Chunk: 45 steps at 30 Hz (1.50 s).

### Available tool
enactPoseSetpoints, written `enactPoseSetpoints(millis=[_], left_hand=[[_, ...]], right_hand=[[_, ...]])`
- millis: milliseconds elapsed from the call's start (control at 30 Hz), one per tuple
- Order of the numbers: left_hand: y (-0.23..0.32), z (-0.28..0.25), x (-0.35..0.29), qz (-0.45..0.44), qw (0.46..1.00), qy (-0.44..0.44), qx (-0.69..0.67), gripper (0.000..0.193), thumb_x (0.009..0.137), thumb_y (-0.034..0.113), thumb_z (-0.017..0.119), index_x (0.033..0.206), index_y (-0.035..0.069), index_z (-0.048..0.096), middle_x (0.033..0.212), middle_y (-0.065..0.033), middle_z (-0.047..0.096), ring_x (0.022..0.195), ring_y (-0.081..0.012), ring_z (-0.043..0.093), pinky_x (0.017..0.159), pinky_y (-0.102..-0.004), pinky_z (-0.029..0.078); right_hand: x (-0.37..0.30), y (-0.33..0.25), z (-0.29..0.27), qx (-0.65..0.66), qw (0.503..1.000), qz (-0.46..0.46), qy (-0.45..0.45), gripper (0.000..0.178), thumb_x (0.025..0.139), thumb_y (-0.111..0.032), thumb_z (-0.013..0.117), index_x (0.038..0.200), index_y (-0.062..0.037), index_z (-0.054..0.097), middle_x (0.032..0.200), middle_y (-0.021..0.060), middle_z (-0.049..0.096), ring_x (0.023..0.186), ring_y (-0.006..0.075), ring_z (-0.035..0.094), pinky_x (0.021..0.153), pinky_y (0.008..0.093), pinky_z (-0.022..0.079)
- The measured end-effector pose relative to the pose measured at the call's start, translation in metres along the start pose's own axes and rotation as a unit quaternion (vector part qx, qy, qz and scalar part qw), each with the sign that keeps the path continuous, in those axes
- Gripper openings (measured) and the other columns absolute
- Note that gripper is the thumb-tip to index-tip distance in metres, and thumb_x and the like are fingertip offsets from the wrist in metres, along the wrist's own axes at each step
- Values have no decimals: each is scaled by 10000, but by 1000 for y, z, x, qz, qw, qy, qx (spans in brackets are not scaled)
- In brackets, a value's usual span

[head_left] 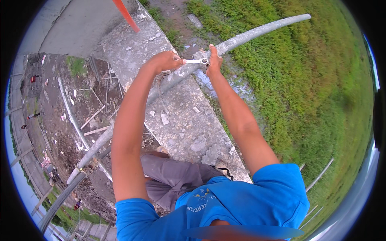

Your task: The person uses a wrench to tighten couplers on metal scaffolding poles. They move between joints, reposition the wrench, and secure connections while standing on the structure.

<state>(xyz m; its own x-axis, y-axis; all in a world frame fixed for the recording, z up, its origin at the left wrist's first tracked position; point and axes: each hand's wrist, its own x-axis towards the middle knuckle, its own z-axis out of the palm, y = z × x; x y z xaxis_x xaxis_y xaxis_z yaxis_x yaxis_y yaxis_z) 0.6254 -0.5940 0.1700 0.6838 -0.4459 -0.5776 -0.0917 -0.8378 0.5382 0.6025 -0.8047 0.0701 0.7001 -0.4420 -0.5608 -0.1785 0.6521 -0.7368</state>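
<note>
A long grey scaffold pipe slants across the picture from lower left to upper right, over a concrete ledge. My left hand is closed around the handle end of a silver ring spanner. The spanner's ring end lies at a scaffold clamp on the pipe, which is mostly hidden. Beside that ring end my right hand is closed on the clamp, with its thumb up along the pipe. Whether the ring sits fully on a nut cannot be made out.
Loose mortar bits lie on the rough concrete ledge. A red-orange pole stands at its far end. To the left, other pipes cross above rubble ground far below; green grass spreads beyond the ledge's right edge.
</note>
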Motion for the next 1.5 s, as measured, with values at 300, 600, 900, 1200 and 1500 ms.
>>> enactPoseSetpoints(millis=[300,600,900,1200,1500], left_hand=[[23,-38,52,-22,980,-13,197,640,880,672,652,815,38,713,776,-147,686,767,-288,671,750,-447,519],[62,74,-47,-154,787,-134,-582,287,1097,318,436,1105,56,553,675,49,379,534,-106,387,539,-309,445],[150,138,-89,-41,634,35,-771,282,1126,309,379,1112,67,525,697,37,397,542,-84,411,581,-333,505],[-66,107,-220,-233,919,317,6,644,877,519,754,1298,42,653,920,-259,727,901,-417,712,786,-499,542],[-104,126,-211,-204,926,316,35,693,850,576,747,1289,44,679,907,-261,727,914,-432,712,809,-506,549]], right_hand=[[13,8,-6,11,1000,14,-22,571,833,-358,816,1189,31,597,984,147,698,768,262,718,684,435,612],[8,8,-4,27,999,7,-17,417,880,-302,787,1064,50,660,928,151,720,739,262,729,645,409,604],[6,3,-6,-45,998,-32,-26,472,850,-359,807,1038,46,655,878,135,707,675,237,699,637,391,597],[16,10,-10,-4,997,5,-76,576,864,-416,802,1240,-28,601,1092,102,688,918,259,707,832,454,590],[6,10,-42,-123,946,98,-284,600,915,-598,664,1298,-137,648,1250,37,687,1148,230,616,987,409,453]])
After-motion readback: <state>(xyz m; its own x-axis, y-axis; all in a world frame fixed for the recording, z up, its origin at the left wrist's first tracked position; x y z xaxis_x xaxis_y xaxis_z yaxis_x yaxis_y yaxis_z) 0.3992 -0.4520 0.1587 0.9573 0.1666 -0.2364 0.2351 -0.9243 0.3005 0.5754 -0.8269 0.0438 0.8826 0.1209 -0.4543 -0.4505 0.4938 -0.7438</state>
